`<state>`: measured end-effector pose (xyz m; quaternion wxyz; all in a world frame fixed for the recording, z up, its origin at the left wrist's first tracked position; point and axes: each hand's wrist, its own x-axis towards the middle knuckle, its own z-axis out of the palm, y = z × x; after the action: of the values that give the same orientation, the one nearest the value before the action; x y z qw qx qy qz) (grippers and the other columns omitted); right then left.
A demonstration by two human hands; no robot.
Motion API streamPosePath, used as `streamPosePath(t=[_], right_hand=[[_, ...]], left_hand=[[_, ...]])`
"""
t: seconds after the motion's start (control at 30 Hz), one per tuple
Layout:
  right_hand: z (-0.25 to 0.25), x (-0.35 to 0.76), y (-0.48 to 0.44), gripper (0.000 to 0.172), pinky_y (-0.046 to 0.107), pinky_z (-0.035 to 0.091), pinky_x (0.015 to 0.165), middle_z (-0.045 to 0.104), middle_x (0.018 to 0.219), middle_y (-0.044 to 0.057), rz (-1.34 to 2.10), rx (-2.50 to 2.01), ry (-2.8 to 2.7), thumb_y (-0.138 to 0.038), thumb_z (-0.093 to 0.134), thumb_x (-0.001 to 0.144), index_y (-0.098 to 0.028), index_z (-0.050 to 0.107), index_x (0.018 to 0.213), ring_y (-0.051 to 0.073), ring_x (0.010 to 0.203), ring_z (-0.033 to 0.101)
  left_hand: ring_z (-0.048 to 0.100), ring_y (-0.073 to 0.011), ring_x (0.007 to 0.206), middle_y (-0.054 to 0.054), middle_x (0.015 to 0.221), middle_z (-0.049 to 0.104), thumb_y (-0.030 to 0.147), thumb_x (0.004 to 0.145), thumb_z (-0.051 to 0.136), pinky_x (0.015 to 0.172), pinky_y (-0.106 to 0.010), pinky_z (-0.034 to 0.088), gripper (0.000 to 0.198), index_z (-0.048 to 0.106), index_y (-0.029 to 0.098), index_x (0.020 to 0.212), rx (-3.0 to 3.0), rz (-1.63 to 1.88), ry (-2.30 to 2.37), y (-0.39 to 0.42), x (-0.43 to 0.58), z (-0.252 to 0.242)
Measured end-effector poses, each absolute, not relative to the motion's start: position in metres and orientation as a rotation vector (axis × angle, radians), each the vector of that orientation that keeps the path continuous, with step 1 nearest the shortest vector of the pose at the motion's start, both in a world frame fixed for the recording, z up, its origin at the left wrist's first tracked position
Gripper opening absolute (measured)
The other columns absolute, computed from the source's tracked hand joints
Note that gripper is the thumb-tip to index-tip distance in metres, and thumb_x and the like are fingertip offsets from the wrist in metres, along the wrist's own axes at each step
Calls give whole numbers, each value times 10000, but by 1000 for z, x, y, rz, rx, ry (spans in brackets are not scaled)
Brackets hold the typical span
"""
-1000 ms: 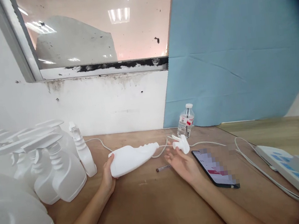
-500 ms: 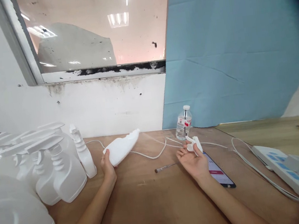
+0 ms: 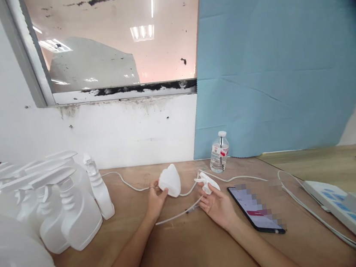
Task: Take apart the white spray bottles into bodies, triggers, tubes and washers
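My left hand (image 3: pixel 155 201) grips a white plastic bottle (image 3: pixel 170 180) by its base, with the bottle pointing away from me so I see mostly its bottom. My right hand (image 3: pixel 217 204) holds a white trigger spray head (image 3: pixel 207 183), whose thin dip tube (image 3: pixel 178 215) trails left across the wooden table (image 3: pixel 192 253). The two hands are close together near the table's middle.
Several assembled white spray bottles (image 3: pixel 63 204) crowd the left side. A small water bottle (image 3: pixel 219 152) stands by the blue sheet. A phone (image 3: pixel 255 209) lies right of my right hand, white cables (image 3: pixel 288 185) and a power strip (image 3: pixel 339 204) further right.
My left hand swung the bottle from lying sideways to pointing away and moved it right. My right hand picked up the spray head and brought it toward the bottle.
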<state>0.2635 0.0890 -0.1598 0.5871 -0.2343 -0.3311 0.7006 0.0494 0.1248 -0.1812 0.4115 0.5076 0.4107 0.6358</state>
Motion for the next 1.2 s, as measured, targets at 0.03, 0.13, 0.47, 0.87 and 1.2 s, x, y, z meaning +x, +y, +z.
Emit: streamPosePath(t=[0.03,0.13,0.47,0.87,1.2], right_hand=[[-159,263,89,196,221,372,444,503,679,-25,1628,-561,-795,-373,604,804,-216,585,921,89,478,409],[-159,259,87,218,230,392,468,560,716,-7,1602,-627,-886,-387,597,792,-223,549,927,104,512,476],[-181,235,80,428,209,269,326,673,668,23,1320,-921,-1427,-539,650,741,-164,584,938,88,329,459],[-179,235,73,466,453,393,997,649,1187,118,861,-1026,-1756,-517,520,860,-170,626,1153,303,1145,552],[-176,240,74,389,456,314,1028,622,1228,77,465,-1233,-1914,-457,375,934,-247,596,1175,270,1182,504]], left_hand=[[615,-219,1012,-122,1166,609,279,674,735,873,-344,491,443,567,173,1070,1327,1544,1026,123,51,-183],[577,-242,1068,-114,1210,585,247,633,752,922,-371,463,321,676,177,936,1448,1417,1016,120,50,-185],[596,-166,711,-72,885,685,552,821,538,664,-275,458,493,658,146,1073,1594,1065,796,99,45,-182],[592,-158,799,-32,863,679,314,639,802,770,-266,410,726,527,175,1297,1551,805,647,94,43,-175],[473,-76,558,25,641,599,194,651,725,581,-205,340,534,620,121,1169,1297,976,672,98,39,-172]])
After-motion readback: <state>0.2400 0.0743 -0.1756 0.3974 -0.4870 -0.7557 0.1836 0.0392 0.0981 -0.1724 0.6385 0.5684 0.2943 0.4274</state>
